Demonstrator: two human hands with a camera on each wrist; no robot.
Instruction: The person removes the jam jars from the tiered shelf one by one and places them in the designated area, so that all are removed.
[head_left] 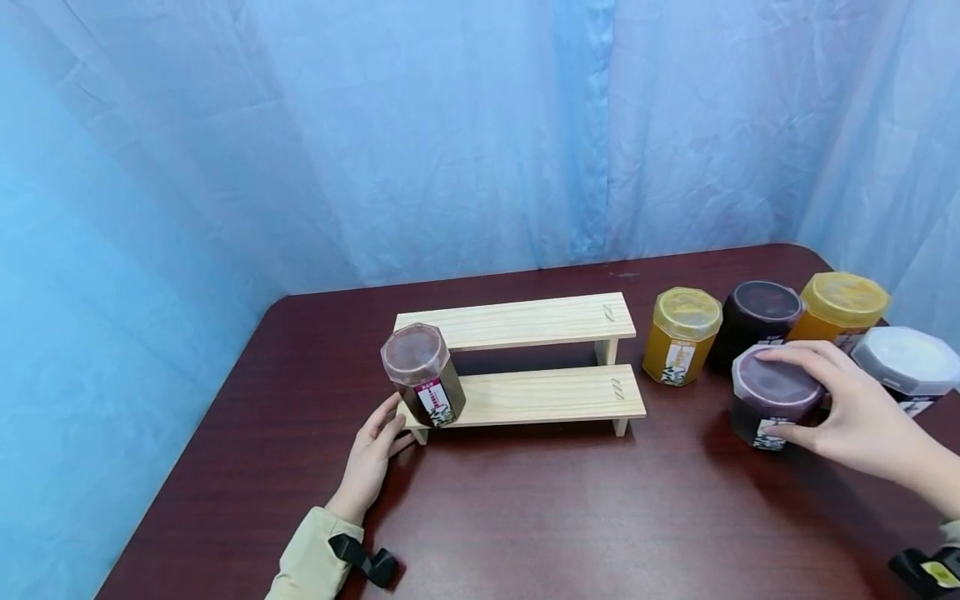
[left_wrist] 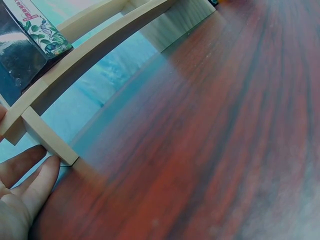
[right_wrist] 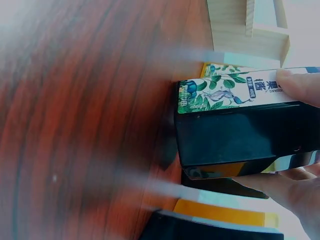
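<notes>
My right hand (head_left: 862,408) grips a dark jam jar (head_left: 772,417) with a purplish lid, thumb on the label side and fingers across the lid. In the right wrist view the jar's base is close over the table, its white leafy label turned upward. My left hand (head_left: 367,467) rests its fingers against the left end of a two-tier wooden rack (head_left: 540,396). The left wrist view has those fingers (left_wrist: 42,180) at the rack's short leg (left_wrist: 47,135). Another dark jam jar (head_left: 423,375), with a pink-and-white label, stands on the lower tier's left end.
Right of the rack stand a yellow jar (head_left: 682,337), a dark jar (head_left: 757,321), a second yellow jar (head_left: 843,304) and a white-lidded jar (head_left: 907,362), close together. Everything is on a dark red wooden table (head_left: 540,517). Blue curtains (head_left: 450,150) hang behind and to the left.
</notes>
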